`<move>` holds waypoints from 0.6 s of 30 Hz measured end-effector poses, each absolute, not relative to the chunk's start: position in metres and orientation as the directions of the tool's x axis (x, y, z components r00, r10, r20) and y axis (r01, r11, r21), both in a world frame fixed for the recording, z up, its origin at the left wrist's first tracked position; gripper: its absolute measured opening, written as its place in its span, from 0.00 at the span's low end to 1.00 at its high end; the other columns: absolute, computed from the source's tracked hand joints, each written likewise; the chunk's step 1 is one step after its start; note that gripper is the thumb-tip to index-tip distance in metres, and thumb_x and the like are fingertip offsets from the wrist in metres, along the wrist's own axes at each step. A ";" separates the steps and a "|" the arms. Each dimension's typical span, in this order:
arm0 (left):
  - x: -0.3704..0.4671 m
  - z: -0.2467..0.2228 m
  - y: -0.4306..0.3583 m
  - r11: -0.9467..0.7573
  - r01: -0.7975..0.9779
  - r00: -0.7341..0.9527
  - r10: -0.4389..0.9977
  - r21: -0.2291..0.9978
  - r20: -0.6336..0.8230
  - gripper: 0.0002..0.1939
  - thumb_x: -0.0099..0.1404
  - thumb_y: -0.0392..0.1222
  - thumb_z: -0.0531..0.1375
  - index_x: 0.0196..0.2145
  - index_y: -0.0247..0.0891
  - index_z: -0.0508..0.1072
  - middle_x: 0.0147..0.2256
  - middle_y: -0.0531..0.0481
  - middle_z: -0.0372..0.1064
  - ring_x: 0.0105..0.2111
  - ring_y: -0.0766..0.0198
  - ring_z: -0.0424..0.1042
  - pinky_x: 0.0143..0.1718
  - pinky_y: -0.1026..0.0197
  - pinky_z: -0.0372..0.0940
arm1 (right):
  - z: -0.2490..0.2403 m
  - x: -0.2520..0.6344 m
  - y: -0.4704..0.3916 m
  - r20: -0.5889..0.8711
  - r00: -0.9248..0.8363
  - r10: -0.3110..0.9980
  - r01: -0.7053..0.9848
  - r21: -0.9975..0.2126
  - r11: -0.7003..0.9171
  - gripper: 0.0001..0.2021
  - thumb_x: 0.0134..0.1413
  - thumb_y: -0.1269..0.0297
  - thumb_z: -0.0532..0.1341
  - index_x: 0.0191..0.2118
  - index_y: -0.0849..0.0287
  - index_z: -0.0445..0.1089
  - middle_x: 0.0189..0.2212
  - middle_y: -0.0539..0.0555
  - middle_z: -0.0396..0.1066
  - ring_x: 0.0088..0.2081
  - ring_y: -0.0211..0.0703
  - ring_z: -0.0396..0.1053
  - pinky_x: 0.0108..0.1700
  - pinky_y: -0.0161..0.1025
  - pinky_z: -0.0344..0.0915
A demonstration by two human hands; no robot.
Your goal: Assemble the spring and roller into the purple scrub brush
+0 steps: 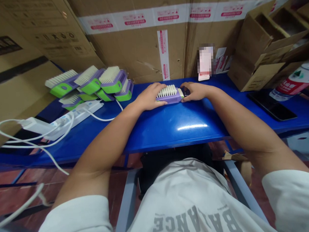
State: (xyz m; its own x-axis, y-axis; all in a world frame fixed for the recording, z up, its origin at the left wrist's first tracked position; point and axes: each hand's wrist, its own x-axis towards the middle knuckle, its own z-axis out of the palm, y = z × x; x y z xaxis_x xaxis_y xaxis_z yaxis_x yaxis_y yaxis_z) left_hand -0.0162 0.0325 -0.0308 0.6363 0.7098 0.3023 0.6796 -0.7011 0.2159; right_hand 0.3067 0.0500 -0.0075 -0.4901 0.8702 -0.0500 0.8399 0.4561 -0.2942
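A purple brush (172, 99) with rows of white bristles lies on the blue table, bristles facing up. My left hand (151, 95) is wrapped round its left end, thumb along the near side. At the brush's right end, my right hand (196, 91) closes its thumb and fingers on a small dark piece (186, 92). That piece meets or nearly meets a pale part at the brush's end; its kind is not clear, and my fingers partly cover it.
Several purple-and-green brushes (89, 82) are stacked at the left, behind a white power strip (75, 117) with looping cables. Cardboard boxes (258, 41), a bottle (292, 84) and a black phone (272, 105) are at the right. A cardboard wall (137, 45) rises behind.
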 end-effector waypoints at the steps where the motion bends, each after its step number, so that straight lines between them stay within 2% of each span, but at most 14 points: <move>1: -0.016 -0.031 0.033 -0.701 0.679 0.637 0.710 0.217 0.302 0.45 0.72 0.54 0.76 0.79 0.40 0.69 0.75 0.30 0.70 0.76 0.33 0.71 0.80 0.31 0.65 | -0.008 0.307 0.050 -0.047 -0.491 0.870 0.839 -0.297 0.457 0.48 0.57 0.50 0.83 0.77 0.61 0.71 0.68 0.70 0.81 0.64 0.71 0.82 0.71 0.62 0.77; 7: -0.016 -0.032 0.034 -0.711 0.667 0.641 0.700 0.222 0.315 0.44 0.71 0.55 0.76 0.79 0.42 0.70 0.75 0.32 0.71 0.75 0.34 0.71 0.79 0.32 0.66 | -0.007 0.308 0.051 -0.049 -0.497 0.867 0.841 -0.276 0.466 0.48 0.57 0.47 0.83 0.78 0.60 0.70 0.66 0.68 0.81 0.64 0.69 0.82 0.72 0.61 0.76; 13: -0.016 -0.032 0.033 -0.705 0.671 0.638 0.706 0.229 0.307 0.44 0.71 0.55 0.75 0.79 0.41 0.70 0.75 0.32 0.70 0.76 0.34 0.70 0.80 0.32 0.65 | -0.007 0.307 0.050 -0.053 -0.503 0.863 0.839 -0.271 0.472 0.48 0.59 0.50 0.82 0.79 0.63 0.69 0.69 0.71 0.80 0.64 0.69 0.82 0.71 0.60 0.77; 18: -0.016 -0.031 0.032 -0.703 0.672 0.635 0.708 0.230 0.309 0.44 0.71 0.55 0.75 0.79 0.41 0.70 0.75 0.32 0.70 0.76 0.34 0.70 0.80 0.32 0.65 | -0.008 0.304 0.047 -0.013 -0.536 0.844 0.809 -0.295 0.508 0.46 0.56 0.52 0.83 0.76 0.61 0.72 0.69 0.70 0.81 0.64 0.70 0.82 0.70 0.60 0.77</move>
